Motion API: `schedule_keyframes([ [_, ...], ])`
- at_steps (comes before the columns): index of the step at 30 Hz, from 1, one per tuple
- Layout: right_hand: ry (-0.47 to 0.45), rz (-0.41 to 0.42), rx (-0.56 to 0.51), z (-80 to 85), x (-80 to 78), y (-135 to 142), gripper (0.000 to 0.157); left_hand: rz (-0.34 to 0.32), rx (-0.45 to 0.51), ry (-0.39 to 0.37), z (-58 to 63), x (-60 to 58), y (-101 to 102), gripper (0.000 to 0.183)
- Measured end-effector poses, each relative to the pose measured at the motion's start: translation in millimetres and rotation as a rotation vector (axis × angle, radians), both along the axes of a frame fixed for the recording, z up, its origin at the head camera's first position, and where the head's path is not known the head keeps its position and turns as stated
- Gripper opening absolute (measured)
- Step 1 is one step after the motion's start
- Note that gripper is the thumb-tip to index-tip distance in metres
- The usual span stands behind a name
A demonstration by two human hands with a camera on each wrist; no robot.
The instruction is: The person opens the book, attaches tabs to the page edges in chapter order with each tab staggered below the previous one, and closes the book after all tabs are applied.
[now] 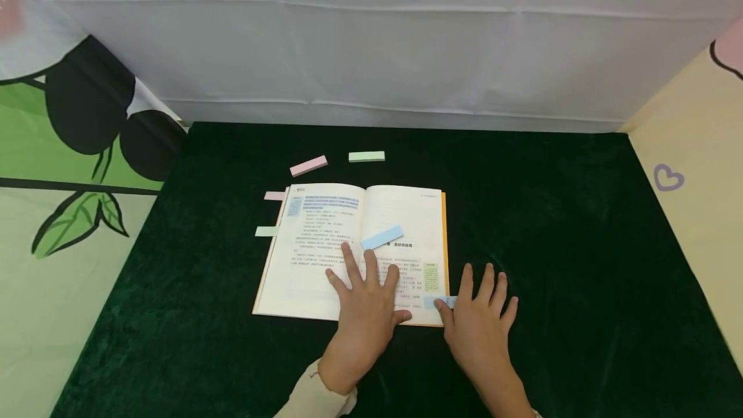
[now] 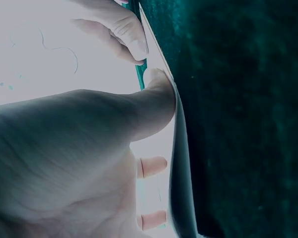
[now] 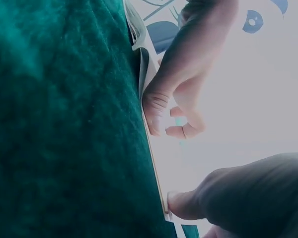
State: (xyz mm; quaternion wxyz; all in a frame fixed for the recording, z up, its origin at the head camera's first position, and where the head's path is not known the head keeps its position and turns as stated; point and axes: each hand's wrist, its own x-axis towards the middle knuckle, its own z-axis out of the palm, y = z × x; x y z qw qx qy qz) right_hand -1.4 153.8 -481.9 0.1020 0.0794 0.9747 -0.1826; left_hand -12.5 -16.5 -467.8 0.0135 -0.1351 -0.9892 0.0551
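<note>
An open book [image 1: 275,295] lies flat, a pad of blue sticky tabs [image 1: 383,237] slanting across its right page near the spine. My left hand [image 1: 366,308] is spread over the lower part of that page, fingers straight; in the right wrist view its thumb [image 3: 155,116] rests close to the bottom edge. A blue sticky tab [image 1: 430,302] lies low on the right page and reaches past its side edge. The thumb of my right hand [image 1: 480,321] touches this tab. The other right fingers are stretched out over the green cloth beside the book.
Behind the book, a pink sticky-tab pad [image 1: 309,166] and a pale green one [image 1: 366,157] lie on the dark green cloth [image 1: 551,211]. From the book's left edge stick out a pink tab [image 1: 275,196] and a green tab [image 1: 266,231]. A white cloth wall [image 1: 406,57] closes off the back.
</note>
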Motion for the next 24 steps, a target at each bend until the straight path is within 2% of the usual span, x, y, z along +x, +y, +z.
schedule_keyframes([
  [6, 0.014, -0.028, 0.016, -1.3, -2.0, -5, 0.075, 0.019, -0.015, -0.051, 1.1, -1.2, 1, 0.086],
  [10, 0.03, -0.028, 0.03, -4.8, -2.1, -9, 0.08, 0.019, 0.001, -0.058, 1.5, -1.5, 2, 0.085],
  [16, -0.022, 0.005, 0.02, -1.8, -0.6, -10, 0.091, 0.017, 0.003, -0.048, -2.5, -1.0, 1, 0.085],
  [21, -0.054, 0.003, -0.035, 7.1, -2.3, -6, 0.087, 0.005, 0.002, -0.009, -8.2, -0.7, 0, 0.087],
  [24, -0.015, 0.012, -0.044, 11.4, -6.7, -5, 0.082, 0.005, -0.004, -0.003, -8.9, -0.5, 1, 0.088],
])
